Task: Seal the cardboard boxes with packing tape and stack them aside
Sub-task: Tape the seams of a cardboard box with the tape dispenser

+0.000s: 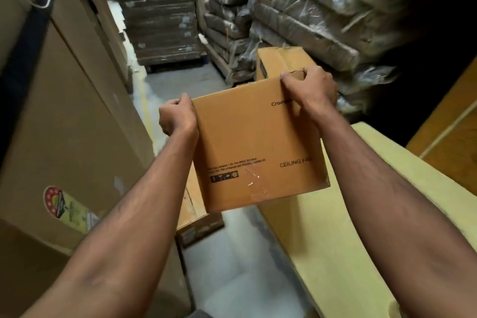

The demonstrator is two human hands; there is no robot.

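Observation:
I hold a brown cardboard box (247, 142) in the air in front of me, printed "CEILING FAN", with a strip of clear tape over its near lower edge. My left hand (176, 116) grips the box's far left corner, fingers curled round the edge. My right hand (309, 88) grips the far right corner, thumb on the facing side and fingers over the top. Beyond it a second brown box (281, 59) sits further back on the right. No tape roll is in view.
Tall cardboard cartons (64, 111) stand close on the left. A pale yellow surface (335, 227) lies on the right. A low carton (198, 222) sits on the grey floor (232, 266) under the held box. Wrapped stacks (296, 15) and a pallet stack (160, 13) fill the back.

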